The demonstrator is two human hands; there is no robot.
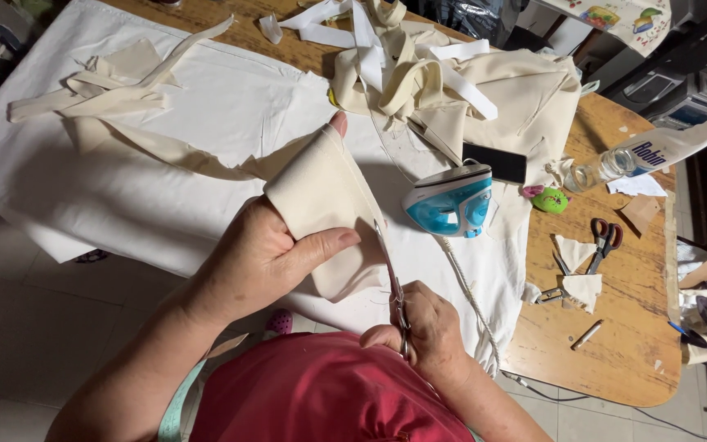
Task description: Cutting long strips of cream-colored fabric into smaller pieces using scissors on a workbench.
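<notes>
The right hand (427, 327) covers the handles of the scissors (393, 282), so its grip on them cannot be made out. The left hand's (267, 250) fingers lie hidden behind the folded cloth (325, 209). Right of the iron (452, 203), a phone (497, 162) is partly tucked under fabric. Small metal bits (570, 307) on the counter (632, 344) are too small to identify. The counter's far end is cut off.

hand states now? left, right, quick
Left hand: closed on a folded cream fabric piece.
Right hand: closed on scissors, blades at the fabric's edge.
</notes>
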